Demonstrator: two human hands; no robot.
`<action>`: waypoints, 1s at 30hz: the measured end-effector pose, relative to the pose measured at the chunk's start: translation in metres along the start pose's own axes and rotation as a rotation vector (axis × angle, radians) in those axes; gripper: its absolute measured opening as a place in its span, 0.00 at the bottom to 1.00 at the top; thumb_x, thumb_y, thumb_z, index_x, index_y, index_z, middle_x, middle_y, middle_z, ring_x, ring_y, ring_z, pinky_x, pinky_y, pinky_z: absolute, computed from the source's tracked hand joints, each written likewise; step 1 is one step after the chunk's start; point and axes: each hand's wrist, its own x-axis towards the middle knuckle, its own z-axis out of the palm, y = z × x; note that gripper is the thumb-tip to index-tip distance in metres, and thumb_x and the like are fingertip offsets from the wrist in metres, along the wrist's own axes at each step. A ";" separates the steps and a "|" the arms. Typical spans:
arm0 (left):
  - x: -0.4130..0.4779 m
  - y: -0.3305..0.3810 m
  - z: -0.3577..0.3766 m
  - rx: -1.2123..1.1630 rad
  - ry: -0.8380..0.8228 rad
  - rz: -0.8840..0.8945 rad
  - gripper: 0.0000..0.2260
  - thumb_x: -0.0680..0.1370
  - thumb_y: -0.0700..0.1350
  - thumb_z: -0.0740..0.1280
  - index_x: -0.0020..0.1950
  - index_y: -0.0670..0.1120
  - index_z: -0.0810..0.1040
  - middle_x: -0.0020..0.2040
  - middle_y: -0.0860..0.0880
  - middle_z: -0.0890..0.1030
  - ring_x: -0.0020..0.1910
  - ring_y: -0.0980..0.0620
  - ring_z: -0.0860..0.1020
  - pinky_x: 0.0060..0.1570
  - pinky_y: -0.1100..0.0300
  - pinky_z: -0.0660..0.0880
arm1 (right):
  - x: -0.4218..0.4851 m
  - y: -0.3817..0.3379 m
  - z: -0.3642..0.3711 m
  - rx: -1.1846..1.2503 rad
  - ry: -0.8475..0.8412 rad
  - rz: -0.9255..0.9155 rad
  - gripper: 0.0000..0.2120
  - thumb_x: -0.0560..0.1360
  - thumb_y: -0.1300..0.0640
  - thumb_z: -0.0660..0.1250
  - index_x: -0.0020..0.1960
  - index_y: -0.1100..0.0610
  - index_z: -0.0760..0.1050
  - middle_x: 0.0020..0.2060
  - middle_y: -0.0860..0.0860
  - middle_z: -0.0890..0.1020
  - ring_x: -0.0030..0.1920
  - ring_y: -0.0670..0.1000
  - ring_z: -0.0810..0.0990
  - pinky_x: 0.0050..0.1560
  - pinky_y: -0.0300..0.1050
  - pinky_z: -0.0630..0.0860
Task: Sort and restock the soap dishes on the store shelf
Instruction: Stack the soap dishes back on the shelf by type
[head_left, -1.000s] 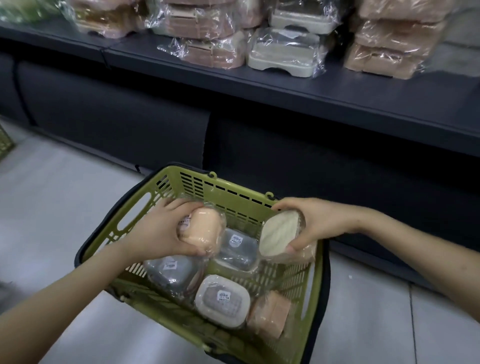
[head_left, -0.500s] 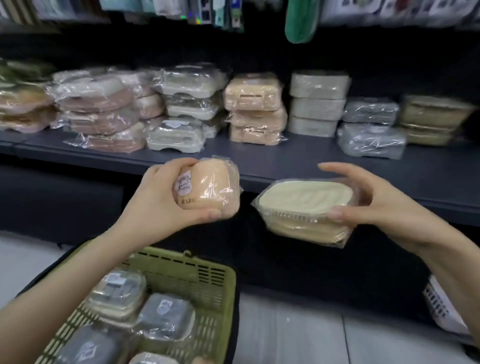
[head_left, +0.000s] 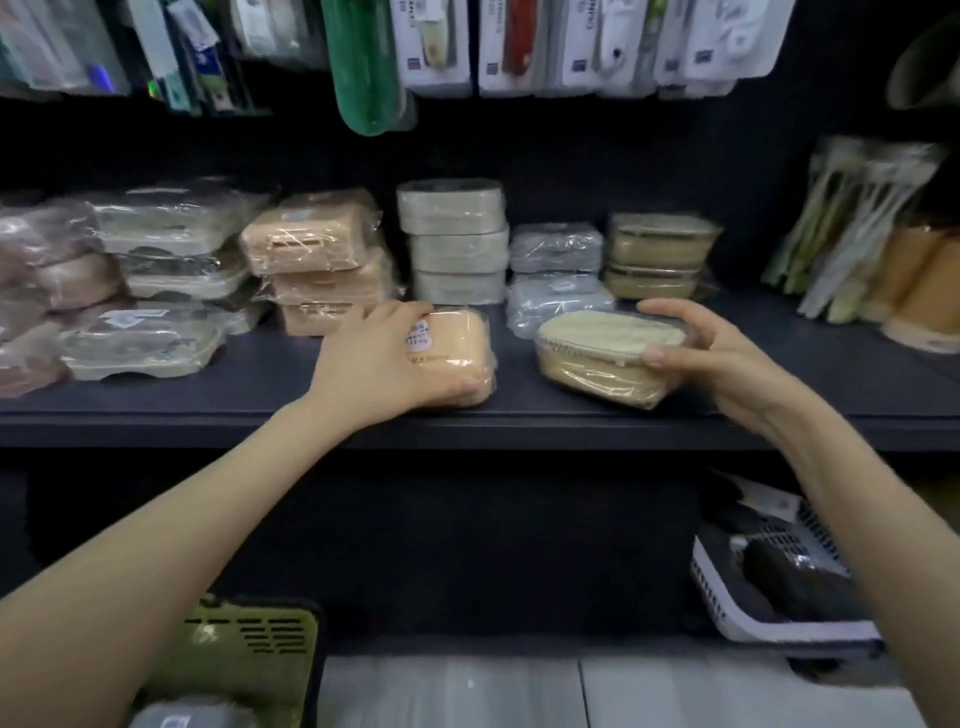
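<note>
Two dishes are now arriving at the shelf (head_left: 519, 423) front edge, up from the basket (head_left: 249, 644): left hand (head_left: 374, 364) clasping peach soap dish (head_left: 457, 353), right hand (head_left: 727, 353) pinching beige soap dish (head_left: 597, 364). Restocking is starting; matching stacks are sitting behind.

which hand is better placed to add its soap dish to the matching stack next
Right. The right hand holds the tan clear-lidded dish just in front of the matching tan stack; the left hand's peach dish has no obvious match nearby.
</note>
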 end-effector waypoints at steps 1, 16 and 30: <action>0.002 0.008 0.006 0.037 0.001 0.000 0.48 0.54 0.79 0.58 0.69 0.55 0.69 0.65 0.54 0.73 0.63 0.47 0.68 0.62 0.50 0.68 | 0.004 0.005 -0.004 0.000 -0.015 0.000 0.29 0.56 0.52 0.77 0.57 0.46 0.77 0.35 0.49 0.76 0.36 0.43 0.75 0.46 0.37 0.67; 0.021 0.002 0.038 0.050 0.199 0.010 0.40 0.61 0.74 0.55 0.59 0.47 0.80 0.59 0.49 0.77 0.59 0.44 0.72 0.56 0.50 0.71 | 0.016 0.007 0.010 -0.947 0.161 -0.110 0.37 0.66 0.32 0.69 0.71 0.40 0.64 0.65 0.47 0.70 0.63 0.54 0.70 0.60 0.48 0.70; 0.067 -0.001 0.072 0.087 0.381 0.306 0.36 0.76 0.71 0.48 0.49 0.45 0.83 0.46 0.49 0.81 0.42 0.44 0.79 0.38 0.51 0.77 | 0.067 0.017 -0.092 -0.358 0.450 -0.164 0.21 0.66 0.49 0.78 0.56 0.48 0.79 0.62 0.49 0.71 0.61 0.45 0.71 0.61 0.38 0.65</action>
